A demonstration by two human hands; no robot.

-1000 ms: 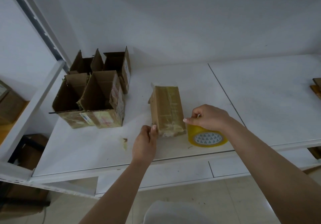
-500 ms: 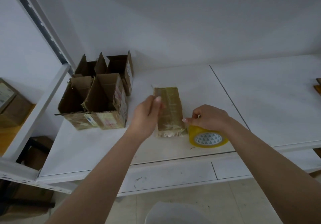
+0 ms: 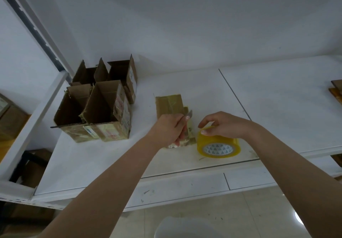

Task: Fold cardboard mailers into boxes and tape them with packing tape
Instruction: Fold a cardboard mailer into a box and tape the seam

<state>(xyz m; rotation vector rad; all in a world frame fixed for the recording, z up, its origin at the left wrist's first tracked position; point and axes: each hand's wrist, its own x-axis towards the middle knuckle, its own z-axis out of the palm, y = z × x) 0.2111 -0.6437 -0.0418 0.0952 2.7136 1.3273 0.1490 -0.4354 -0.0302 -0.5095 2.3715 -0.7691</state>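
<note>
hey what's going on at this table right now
A person is taping up a small cardboard box on a white table. The left hand grips a small blade over the box, apparently to cut the tape. The right hand holds the roll of yellow packing tape beside it. A cluster of open-topped boxes stands to the left.

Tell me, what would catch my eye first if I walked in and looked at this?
Probably the bright yellow tape roll near the front edge of the white table, with the right hand holding it from above. Just left of it, the left hand grips a small blade over a taped cardboard box lying flat. Farther left stands a cluster of open cardboard boxes, flaps up.
</note>
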